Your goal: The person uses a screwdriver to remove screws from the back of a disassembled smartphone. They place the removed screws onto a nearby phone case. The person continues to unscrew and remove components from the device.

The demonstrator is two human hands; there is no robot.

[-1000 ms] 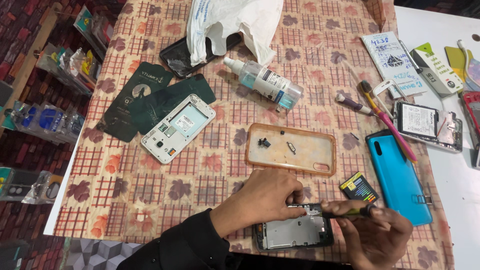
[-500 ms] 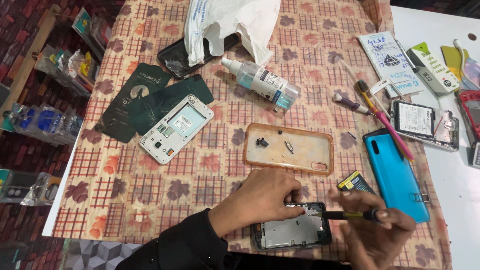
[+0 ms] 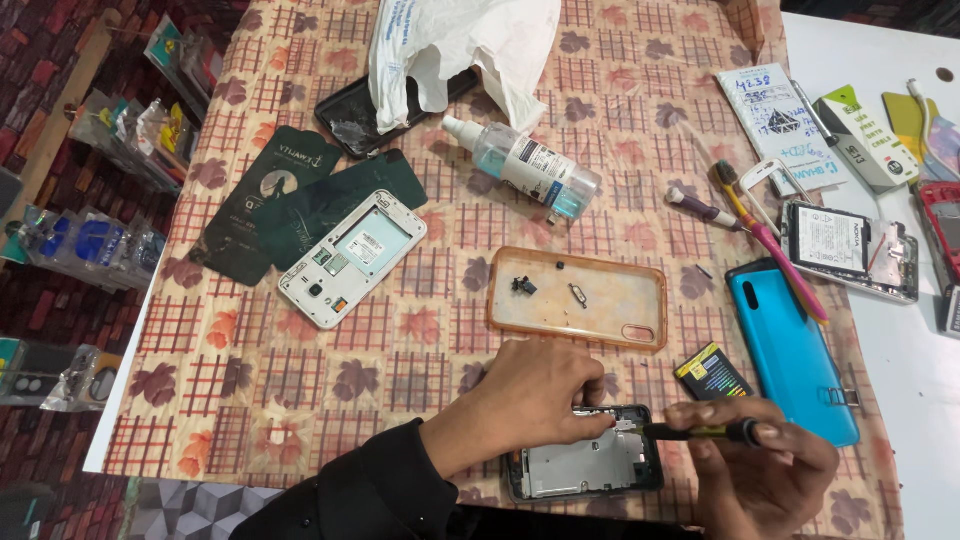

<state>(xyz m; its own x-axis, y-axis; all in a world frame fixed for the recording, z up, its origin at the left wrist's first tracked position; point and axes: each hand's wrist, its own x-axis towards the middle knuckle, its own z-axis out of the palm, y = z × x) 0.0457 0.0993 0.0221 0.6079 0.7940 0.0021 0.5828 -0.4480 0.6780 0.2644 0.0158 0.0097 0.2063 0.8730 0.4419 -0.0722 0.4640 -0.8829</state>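
An opened phone body with a bare metal inner plate lies at the table's near edge. My left hand presses down on its upper edge, fingertips pinching near the top right corner. My right hand grips a small screwdriver with a black and yellow handle, held level, its tip touching that same corner. A clear orange phone case just beyond holds small loose parts. A small black and yellow battery lies by my right hand.
A teal phone back cover lies at right, a white phone frame and dark green sleeves at left. Farther off are a spray bottle, white plastic bag, pink toothbrush and another opened phone.
The hands and screwdriver stay on the phone's top right corner; the screwdriver tip has shifted slightly against it. The view has drifted a little.
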